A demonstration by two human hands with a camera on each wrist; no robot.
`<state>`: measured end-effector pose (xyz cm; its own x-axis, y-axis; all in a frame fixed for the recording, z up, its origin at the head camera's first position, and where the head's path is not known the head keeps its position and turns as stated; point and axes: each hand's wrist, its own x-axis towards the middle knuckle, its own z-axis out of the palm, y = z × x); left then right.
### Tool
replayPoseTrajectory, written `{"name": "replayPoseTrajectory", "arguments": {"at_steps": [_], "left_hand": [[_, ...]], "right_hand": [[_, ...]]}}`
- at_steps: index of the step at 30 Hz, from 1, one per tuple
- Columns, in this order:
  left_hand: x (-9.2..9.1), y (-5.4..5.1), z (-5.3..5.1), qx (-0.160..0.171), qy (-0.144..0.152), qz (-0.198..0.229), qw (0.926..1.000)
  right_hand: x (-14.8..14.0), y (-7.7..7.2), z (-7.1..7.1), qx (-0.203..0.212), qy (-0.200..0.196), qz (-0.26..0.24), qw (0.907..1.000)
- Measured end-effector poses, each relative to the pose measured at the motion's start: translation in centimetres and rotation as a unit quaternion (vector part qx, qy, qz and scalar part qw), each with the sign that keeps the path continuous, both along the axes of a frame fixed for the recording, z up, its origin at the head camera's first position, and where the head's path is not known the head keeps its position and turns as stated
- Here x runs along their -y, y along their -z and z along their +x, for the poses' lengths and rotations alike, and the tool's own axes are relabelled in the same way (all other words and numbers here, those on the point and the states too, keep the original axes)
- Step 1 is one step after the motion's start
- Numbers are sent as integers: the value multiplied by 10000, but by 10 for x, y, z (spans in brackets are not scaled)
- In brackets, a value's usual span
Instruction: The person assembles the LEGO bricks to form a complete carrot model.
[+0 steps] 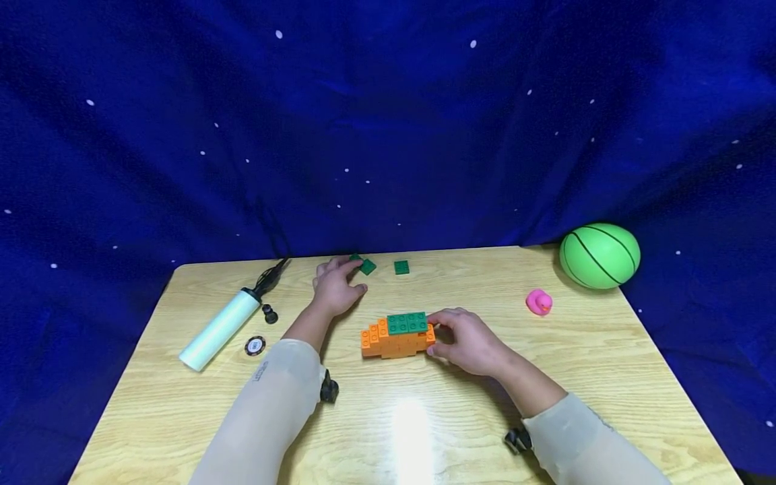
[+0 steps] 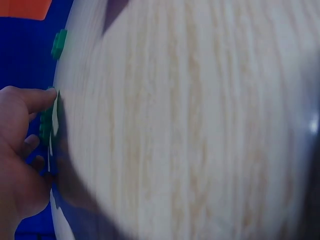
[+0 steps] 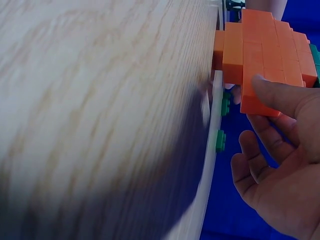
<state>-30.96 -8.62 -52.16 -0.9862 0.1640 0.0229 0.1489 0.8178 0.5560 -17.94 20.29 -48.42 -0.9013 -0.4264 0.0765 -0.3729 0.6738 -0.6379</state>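
A stepped build of orange toy bricks [image 1: 398,345], topped with green bricks [image 1: 407,323], stands near the middle of the table. My right hand [image 1: 473,340] pinches its right end between thumb and fingers; the right wrist view shows the thumb [image 3: 282,95] pressed on the orange bricks [image 3: 262,50]. At the back my left hand [image 1: 337,288] reaches over two loose green bricks [image 1: 368,267], its forefinger extended to them and its thumb held apart. Part of one is hidden by the fingers. Another green brick [image 1: 401,267] lies just right of them.
On the left lie a pale hand pump [image 1: 221,332], a small black piece [image 1: 269,314] and a round poker chip [image 1: 255,345]. A pink rubber duck [image 1: 539,302] and a green ball [image 1: 600,256] sit at the right. A blue curtain [image 1: 388,135] hangs behind the table [image 1: 485,404].
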Motion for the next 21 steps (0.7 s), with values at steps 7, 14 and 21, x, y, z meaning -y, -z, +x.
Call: {"name": "replayPoseTrajectory", "arguments": {"at_steps": [7,14,21], "left_hand": [[-1,-5,3,115,-86,-140,9998],[3,-8,12,-19,109,-448,9989],[12,-8,29,-204,172,-746,9969]], "right_hand": [[3,-4,0,-85,-54,56,9999],[2,-4,0,-18,-34,106,9999],[2,-4,-1,-15,-39,171,9998]]}}
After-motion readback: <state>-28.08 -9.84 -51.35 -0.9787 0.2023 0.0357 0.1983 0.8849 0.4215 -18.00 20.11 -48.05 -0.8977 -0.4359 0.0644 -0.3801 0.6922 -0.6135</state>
